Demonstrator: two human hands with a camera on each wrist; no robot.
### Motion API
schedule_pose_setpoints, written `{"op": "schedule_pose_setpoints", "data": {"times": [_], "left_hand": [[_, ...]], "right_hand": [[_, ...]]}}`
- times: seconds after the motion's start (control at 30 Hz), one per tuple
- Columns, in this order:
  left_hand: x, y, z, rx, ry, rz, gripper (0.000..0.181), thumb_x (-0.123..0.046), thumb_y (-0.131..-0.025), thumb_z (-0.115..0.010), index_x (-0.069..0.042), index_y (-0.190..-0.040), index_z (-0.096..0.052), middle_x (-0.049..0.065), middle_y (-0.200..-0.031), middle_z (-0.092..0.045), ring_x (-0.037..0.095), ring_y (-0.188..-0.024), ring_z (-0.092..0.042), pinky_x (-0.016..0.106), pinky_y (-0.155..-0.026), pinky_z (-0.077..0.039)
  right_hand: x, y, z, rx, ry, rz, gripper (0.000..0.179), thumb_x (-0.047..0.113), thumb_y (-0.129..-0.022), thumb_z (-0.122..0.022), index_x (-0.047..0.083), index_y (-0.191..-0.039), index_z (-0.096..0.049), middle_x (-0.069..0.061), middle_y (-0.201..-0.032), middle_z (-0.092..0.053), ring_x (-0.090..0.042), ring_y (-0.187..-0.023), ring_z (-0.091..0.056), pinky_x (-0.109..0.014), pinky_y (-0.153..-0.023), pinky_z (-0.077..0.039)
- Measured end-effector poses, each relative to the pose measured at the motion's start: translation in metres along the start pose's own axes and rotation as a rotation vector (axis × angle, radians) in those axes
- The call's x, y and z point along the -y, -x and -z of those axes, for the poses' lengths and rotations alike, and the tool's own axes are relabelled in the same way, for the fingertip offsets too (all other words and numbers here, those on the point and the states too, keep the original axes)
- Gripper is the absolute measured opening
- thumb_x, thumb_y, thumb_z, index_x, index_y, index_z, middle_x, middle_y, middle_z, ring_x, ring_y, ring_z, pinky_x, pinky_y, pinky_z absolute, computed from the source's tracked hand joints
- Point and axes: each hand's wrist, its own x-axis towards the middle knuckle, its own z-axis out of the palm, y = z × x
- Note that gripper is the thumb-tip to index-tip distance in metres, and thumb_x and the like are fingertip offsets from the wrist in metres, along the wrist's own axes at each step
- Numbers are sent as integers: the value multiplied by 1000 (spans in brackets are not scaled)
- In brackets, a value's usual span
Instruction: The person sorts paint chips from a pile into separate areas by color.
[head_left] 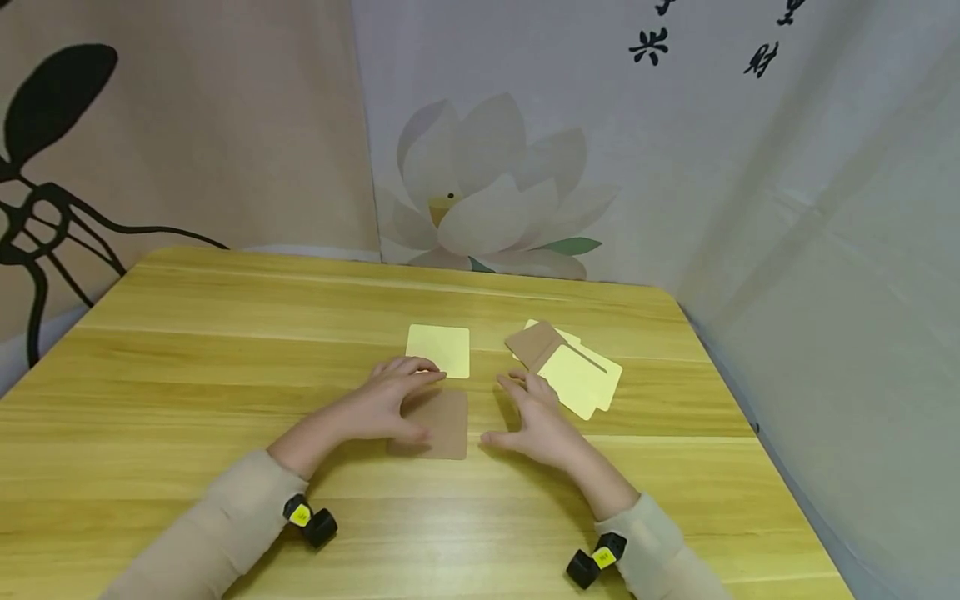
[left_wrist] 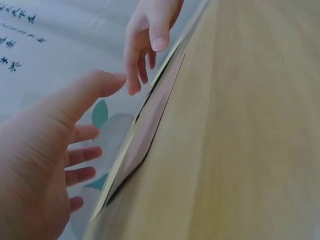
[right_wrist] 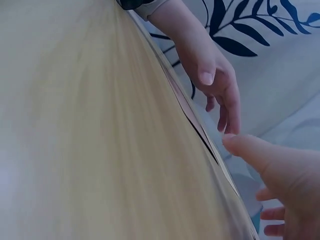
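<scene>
Head view gives me a square brown card [head_left: 447,425] lying flat on the wooden table [head_left: 300,317], just below the centre of the frame. Over its left part I see the left hand [head_left: 393,402], fingers loosely extended and thumb spread away from them, gripping nothing; from up here I can't tell whether the thumb touches the card. To the card's right, apart from it, the right hand [head_left: 536,421] is likewise relaxed, thumb and fingers spread around bare air. Both wrist views show me the two hands raised above the tabletop with nothing held. Just above the brown card in the head frame lies a pale yellow square card [head_left: 450,346], its lower left corner hidden from me by the left fingers. Right of centre, near the right fingertips, I have a loose overlapping pile of yellow pieces [head_left: 577,379] with a brown piece [head_left: 534,343] at its upper left. Farther out, light sleeves [head_left: 240,508] enter from the lower corners, and a printed lotus [head_left: 495,183] fills the backdrop at upper centre, with a black plant design [head_left: 56,108] at upper left.
</scene>
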Motion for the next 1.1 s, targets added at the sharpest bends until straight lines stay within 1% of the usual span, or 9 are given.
{"op": "schedule_pose_setpoints", "data": {"times": [0.1, 0.2, 0.4, 0.57, 0.73, 0.93, 1.1], "left_hand": [[-3, -10, -4, 7, -5, -20, 83, -40, -71, -79, -8, -140, -49, 10, -141, -41, 27, -131, -31, 55, -102, -18], [-7, -20, -9, 15, -11, -42, 82, -42, -72, -79, -8, -141, -49, 8, -141, -42, 24, -131, -32, 54, -102, -19], [-18, -42, -16, 46, -26, -86, 82, -48, -75, -75, -9, -142, -47, 6, -140, -42, 23, -130, -33, 52, -99, -22], [-31, -61, -18, 84, -58, -125, 82, -50, -77, -73, -8, -142, -46, 7, -141, -42, 24, -130, -33, 52, -98, -23], [-40, -81, -20, 111, -77, -148, 81, -49, -77, -73, -8, -142, -46, 6, -141, -43, 24, -130, -33, 50, -97, -23], [-49, -109, -22, 157, -95, -149, 82, -47, -78, -74, -9, -144, -44, 7, -146, -40, 25, -132, -30, 51, -99, -21], [-53, -131, -24, 191, -102, -144, 81, -45, -78, -75, -8, -143, -44, 10, -149, -37, 29, -135, -27, 52, -99, -20]], "right_hand": [[-9, 5, 6, -47, 8, -35, 88, 48, -75, -78, 6, -144, -43, -17, -146, -34, -34, -131, -28, -54, -103, -26], [-18, 10, 13, -87, 15, -71, 87, 47, -75, -78, 5, -143, -44, -19, -144, -35, -37, -130, -30, -56, -102, -26], [-36, 20, 26, -143, 34, -114, 90, 48, -74, -78, 0, -142, -43, -21, -143, -34, -40, -129, -29, -58, -101, -24], [-51, 29, 37, -164, 10, -158, 90, 47, -75, -78, -1, -142, -41, -23, -143, -32, -43, -130, -27, -61, -100, -25], [-66, 37, 47, -178, 10, -203, 91, 45, -76, -78, -3, -143, -39, -26, -144, -30, -48, -129, -26, -67, -95, -28], [-79, 39, 53, -196, 26, -233, 88, 41, -78, -78, -5, -142, -39, -28, -140, -33, -47, -127, -28, -65, -97, -23], [-87, 40, 54, -182, 22, -280, 91, 45, -77, -77, -4, -143, -37, -28, -141, -31, -46, -128, -26, -64, -98, -23]]}}
